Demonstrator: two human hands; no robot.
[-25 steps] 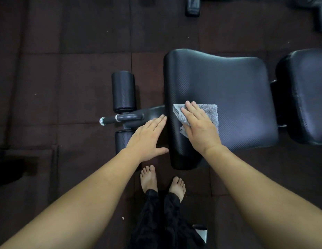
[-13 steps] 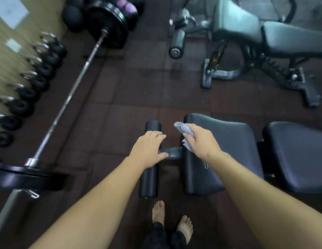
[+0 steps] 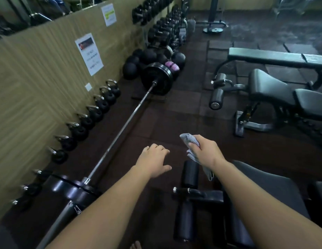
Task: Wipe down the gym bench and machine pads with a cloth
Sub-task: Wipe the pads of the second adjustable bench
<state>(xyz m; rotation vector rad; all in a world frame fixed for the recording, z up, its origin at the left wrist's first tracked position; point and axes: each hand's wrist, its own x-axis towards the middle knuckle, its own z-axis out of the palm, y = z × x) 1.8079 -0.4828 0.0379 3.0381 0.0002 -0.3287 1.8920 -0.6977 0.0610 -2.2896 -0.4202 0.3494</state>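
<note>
Head view. Right hand (image 3: 205, 151) grips the grey cloth (image 3: 190, 139), fingers curled round the bunched middle. One end sticks up past the knuckles, the other hangs below the wrist. The cloth is in the air at about 4 o'clock from frame centre and wipes nothing.

Left hand (image 3: 153, 162) is at 6 o'clock from centre, palm down, fingers loosely bent. It holds nothing and hovers over the rubber floor (image 3: 167, 112).

The near bench fills 5 o'clock. Its black seat pad (image 3: 268, 191) lies under the right forearm, and its foam leg rollers (image 3: 190, 174) sit at the seat's 9 o'clock. The upper roller is just under the cloth's hanging end; contact cannot be told.

The barbell (image 3: 120, 130) runs from 7 o'clock up to a weight plate (image 3: 157, 79) near 12. A kettlebell row (image 3: 95, 112) lines the wall at 9 o'clock. A second adjustable bench (image 3: 268, 88) is at 2 o'clock, with a flat bench (image 3: 275, 57) behind it at 1.

Step, judged: a gap between wipes, with the cloth off every pad and the camera looking out across the room. Whether the near seat is finished cannot be told. The likely targets are the near rollers or the second bench.

The next move calls for bringing the cloth down onto a pad and flattening the palm for pressure. On a roller, the cloth should wrap round it while the free left hand steadies it, since it may spin.
</note>
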